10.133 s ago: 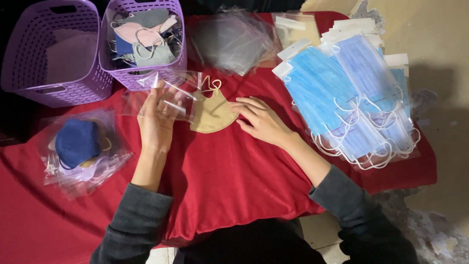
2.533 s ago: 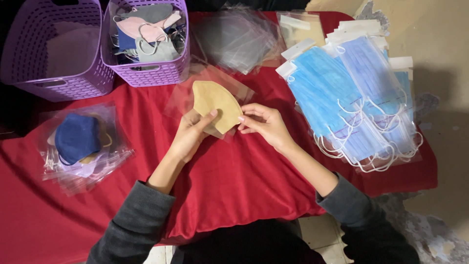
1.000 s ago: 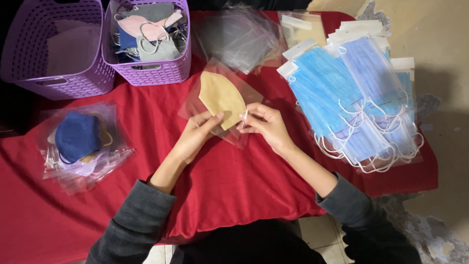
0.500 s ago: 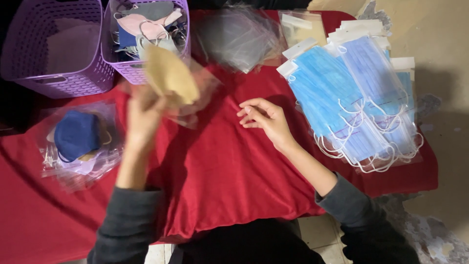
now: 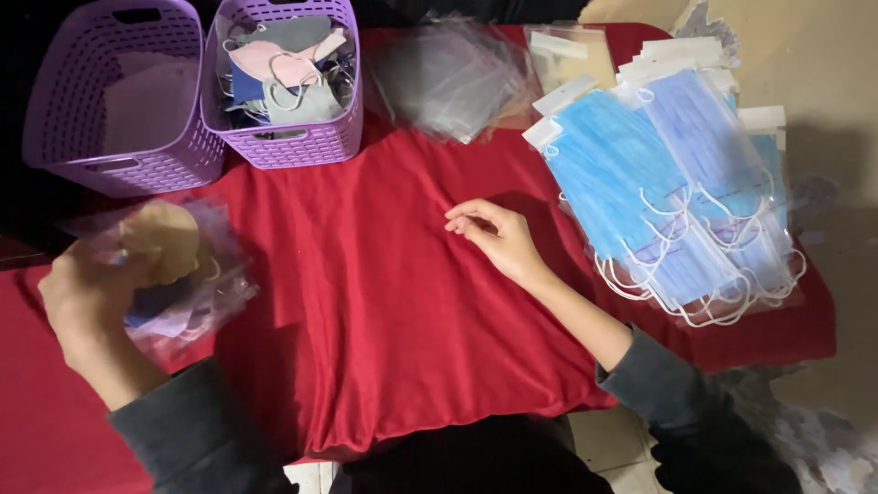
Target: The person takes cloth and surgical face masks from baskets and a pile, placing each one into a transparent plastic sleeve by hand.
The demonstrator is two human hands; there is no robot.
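Observation:
My left hand [image 5: 87, 293] is at the left of the red cloth [image 5: 384, 302], gripping a tan face mask in a clear plastic bag [image 5: 165, 242]. It holds the bagged mask over a pile of other bagged masks [image 5: 187, 311]; the image there is blurred by motion. My right hand [image 5: 498, 240] rests on the red cloth near the middle, fingers loosely curled and holding nothing.
Two purple baskets stand at the back left: one [image 5: 105, 101] holds little, the other [image 5: 283, 78] holds loose pink, grey and blue masks. A stack of clear bags [image 5: 453, 78] lies at the back. Blue surgical masks [image 5: 668, 192] are piled at the right.
My left hand has carried the bagged tan mask from the middle of the cloth leftward to the pile of bagged masks. My right hand let go of it and stays in place.

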